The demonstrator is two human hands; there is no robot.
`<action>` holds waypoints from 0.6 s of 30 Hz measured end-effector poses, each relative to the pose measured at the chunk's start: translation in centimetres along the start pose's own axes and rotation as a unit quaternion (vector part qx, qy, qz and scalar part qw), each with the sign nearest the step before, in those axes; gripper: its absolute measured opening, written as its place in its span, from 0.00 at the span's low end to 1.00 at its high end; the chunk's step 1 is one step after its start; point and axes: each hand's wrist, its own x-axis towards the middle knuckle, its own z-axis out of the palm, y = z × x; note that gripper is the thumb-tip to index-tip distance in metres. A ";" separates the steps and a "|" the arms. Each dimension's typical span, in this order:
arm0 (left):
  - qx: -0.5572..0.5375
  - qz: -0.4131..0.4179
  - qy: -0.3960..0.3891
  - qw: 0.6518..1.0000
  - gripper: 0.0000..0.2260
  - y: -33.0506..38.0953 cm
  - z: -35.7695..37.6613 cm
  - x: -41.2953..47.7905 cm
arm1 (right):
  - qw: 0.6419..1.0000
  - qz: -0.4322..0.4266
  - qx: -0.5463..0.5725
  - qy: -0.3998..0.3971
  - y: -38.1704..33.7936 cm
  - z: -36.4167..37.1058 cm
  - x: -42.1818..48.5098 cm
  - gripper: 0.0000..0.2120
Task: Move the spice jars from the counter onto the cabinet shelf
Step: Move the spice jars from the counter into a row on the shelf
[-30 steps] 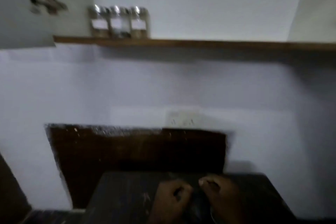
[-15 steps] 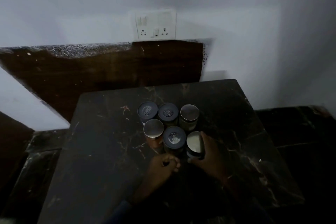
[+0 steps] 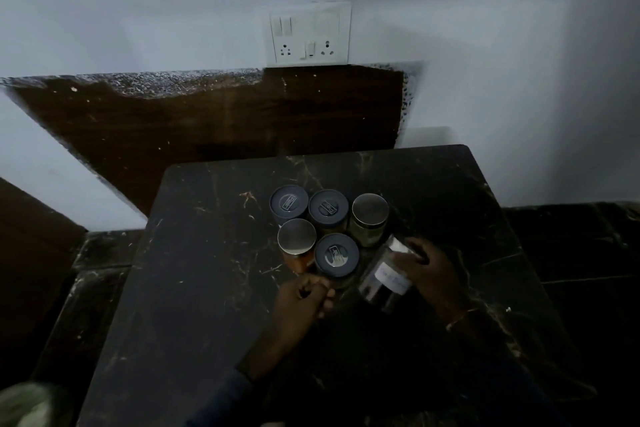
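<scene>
Jars [image 3: 328, 225], five of them, stand clustered and upright on the dark counter [image 3: 207, 288]. Just before them the left hand [image 3: 304, 298] is curled in a loose fist, holding nothing. To the right, the right hand [image 3: 427, 267] grips a tilted sixth jar [image 3: 384, 279] with a white label.

A dark marble-patterned counter [image 3: 214, 288] with pale veins carries five spice jars [image 3: 329, 229] clustered near its middle, touching or nearly so (three dark lids, two silver). They stand upright in two rows
</scene>
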 end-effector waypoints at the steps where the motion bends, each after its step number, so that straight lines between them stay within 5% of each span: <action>1: 0.007 0.009 -0.005 1.000 0.07 0.0 -0.2 0.1 | 1.000 -0.007 0.006 -0.001 -0.4 -0.1 -0.2 0.31; 3: 0.011 0.032 -0.031 0.999 0.07 -0.1 -0.3 0.3 | 0.999 -0.024 0.014 -0.026 -1.0 0.1 -0.7 0.33; 8: 0.015 0.056 -0.143 0.988 0.30 -0.2 0.4 0.4 | 0.991 -0.047 -0.052 -0.115 -2.0 2.6 -1.7 0.34; 12: 0.031 0.060 -0.123 0.990 0.28 -0.2 0.1 0.4 | 0.989 -0.043 -0.079 -0.116 -2.0 6.1 -3.1 0.37; 18: -0.063 0.059 -0.034 0.996 0.15 -0.4 -1.4 0.6 | 0.991 -0.031 0.058 -0.117 -3.0 8.6 -4.2 0.19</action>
